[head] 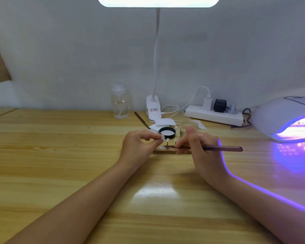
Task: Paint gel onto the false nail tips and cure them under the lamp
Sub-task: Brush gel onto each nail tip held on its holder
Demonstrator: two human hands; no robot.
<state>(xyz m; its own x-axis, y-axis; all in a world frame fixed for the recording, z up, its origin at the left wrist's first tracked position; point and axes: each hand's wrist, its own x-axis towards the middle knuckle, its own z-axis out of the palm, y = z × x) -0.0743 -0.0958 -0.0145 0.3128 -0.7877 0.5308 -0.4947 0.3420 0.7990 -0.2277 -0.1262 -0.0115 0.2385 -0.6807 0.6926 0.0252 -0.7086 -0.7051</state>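
While left hand [139, 143] apparently pinches a nail tip [163, 137], right hand [197, 143] holds brush [218, 148].

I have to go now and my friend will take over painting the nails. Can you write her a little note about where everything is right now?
Left hand: pinches one nail tip over the wooden stand.
Right hand: grips the brush, bristles pointing left, low over the stand.
Two more tips stand on pegs on the stand, behind the brush.
The open gel jar sits just behind the stand.
The curing lamp is at the far right, glowing purple, with nothing visibly inside it.
Done: I cannot tell which tips are painted.
Left: finish painting the tips, then cure them under the lamp.
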